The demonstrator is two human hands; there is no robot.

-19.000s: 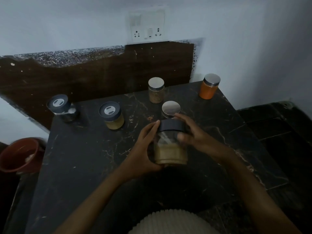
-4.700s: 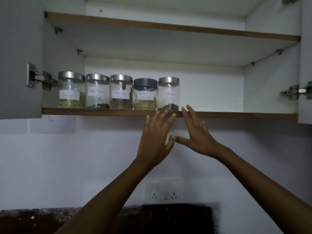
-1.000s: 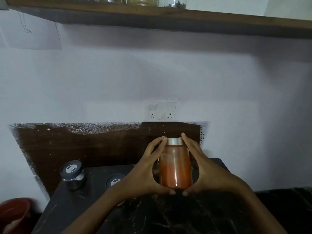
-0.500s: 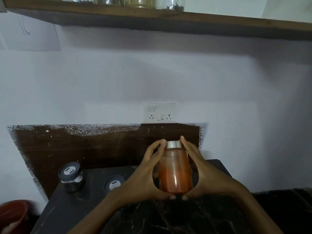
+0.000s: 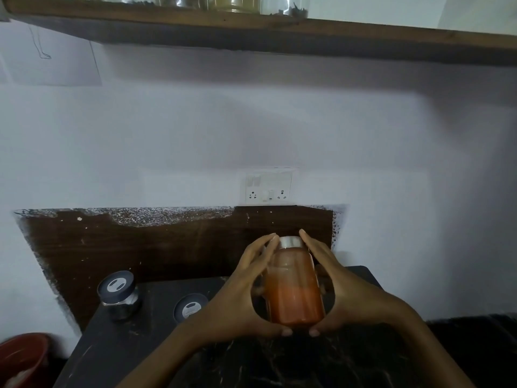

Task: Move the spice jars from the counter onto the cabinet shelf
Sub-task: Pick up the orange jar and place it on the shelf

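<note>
An orange spice jar (image 5: 293,292) with a silver lid is held upright above the dark marble counter (image 5: 117,348). My left hand (image 5: 237,301) cups its left side and my right hand (image 5: 347,292) cups its right side, thumbs under the base. Two jars with dark grey lids stand on the counter at the left: one (image 5: 119,295) by the backsplash, the other (image 5: 190,308) partly hidden behind my left wrist. The wooden cabinet shelf (image 5: 279,26) runs along the top, with the bottoms of several glass jars (image 5: 232,2) showing on it.
A white switch and socket plate (image 5: 268,187) sits on the wall above the dark brown backsplash (image 5: 167,247). A red bucket (image 5: 19,359) stands low at the far left, beside the counter. The white wall fills the space between counter and shelf.
Both hands have kept their hold on the orange jar. It sits slightly lower in the picture as the view tilts up a little toward the shelf.
</note>
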